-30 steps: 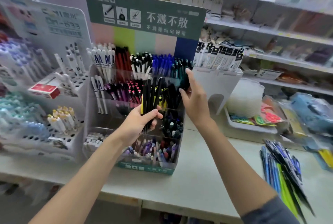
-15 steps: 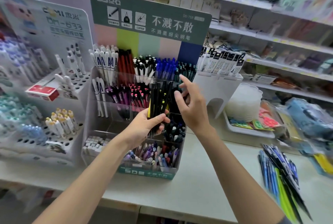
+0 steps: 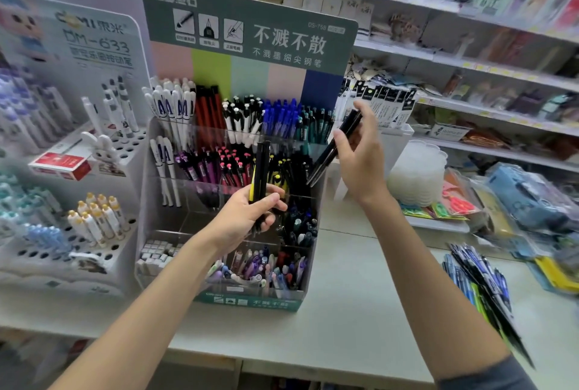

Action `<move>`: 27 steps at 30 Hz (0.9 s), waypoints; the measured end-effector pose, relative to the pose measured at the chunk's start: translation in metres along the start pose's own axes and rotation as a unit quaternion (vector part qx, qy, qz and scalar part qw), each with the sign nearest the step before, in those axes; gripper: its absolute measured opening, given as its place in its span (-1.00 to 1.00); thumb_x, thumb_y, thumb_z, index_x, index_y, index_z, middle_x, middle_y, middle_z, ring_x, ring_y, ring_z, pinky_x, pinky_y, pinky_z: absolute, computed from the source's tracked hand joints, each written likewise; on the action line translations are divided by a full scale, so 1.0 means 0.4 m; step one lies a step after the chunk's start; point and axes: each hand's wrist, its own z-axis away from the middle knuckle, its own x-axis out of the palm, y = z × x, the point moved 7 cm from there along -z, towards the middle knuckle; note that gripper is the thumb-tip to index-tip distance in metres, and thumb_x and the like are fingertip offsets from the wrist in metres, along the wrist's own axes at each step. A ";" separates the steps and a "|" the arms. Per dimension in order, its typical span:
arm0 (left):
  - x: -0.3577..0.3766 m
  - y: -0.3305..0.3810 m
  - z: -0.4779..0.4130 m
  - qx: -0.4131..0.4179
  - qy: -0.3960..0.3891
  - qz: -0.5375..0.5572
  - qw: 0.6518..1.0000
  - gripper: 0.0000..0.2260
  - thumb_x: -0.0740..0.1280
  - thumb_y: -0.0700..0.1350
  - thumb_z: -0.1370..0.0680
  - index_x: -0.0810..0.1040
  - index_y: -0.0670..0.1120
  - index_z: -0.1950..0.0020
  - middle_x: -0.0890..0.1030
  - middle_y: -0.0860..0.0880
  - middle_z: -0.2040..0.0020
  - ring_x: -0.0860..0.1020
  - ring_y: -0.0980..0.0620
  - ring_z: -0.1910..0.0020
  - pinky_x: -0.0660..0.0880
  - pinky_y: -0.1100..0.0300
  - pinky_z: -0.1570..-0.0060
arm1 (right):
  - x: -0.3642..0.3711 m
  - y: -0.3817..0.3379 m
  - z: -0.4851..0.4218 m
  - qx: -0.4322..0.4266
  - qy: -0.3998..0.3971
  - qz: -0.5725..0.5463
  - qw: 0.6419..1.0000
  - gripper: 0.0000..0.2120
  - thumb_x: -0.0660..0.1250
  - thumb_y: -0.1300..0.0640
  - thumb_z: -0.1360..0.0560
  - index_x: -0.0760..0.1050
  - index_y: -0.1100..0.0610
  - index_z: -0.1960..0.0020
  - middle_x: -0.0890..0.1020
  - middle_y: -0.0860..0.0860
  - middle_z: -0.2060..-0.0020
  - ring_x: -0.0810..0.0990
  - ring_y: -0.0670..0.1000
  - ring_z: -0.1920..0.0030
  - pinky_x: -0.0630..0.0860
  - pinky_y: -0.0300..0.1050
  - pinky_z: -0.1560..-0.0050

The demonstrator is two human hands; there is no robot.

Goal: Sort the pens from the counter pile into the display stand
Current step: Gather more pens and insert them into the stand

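Observation:
A clear tiered display stand (image 3: 147, 189) with a green header stands on the counter, its compartments full of pens sorted by colour. My left hand (image 3: 247, 217) is shut on a small bunch of black and yellow pens (image 3: 260, 170), held upright in front of the stand's middle tier. My right hand (image 3: 360, 154) grips two black pens (image 3: 332, 151) that slant down toward the stand's right side. The counter pile of blue, green and black pens (image 3: 479, 286) lies at the right.
A white pen rack (image 3: 94, 170) with holes stands left of the stand. A white refill holder (image 3: 398, 132), a stack of clear containers (image 3: 416, 173) and packaged goods sit at the back right. Shelves of stationery run behind the counter (image 3: 360, 311).
My right hand has drawn two black pens out of the left hand's bunch and lifted them to the right. The left bunch is now smaller. The view has moved closer.

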 end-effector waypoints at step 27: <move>0.062 0.007 -0.021 0.028 -0.033 -0.010 0.999 -0.81 0.16 -0.09 -0.69 0.49 -0.15 -0.03 0.58 -0.04 0.17 0.39 0.12 0.37 0.35 0.29 0.38 | 0.138 -0.034 0.105 0.067 -0.153 -0.024 0.986 -0.58 0.34 0.14 -0.55 0.41 0.07 -0.40 0.62 -0.05 -0.06 0.59 -0.16 0.04 0.53 -0.21 -0.03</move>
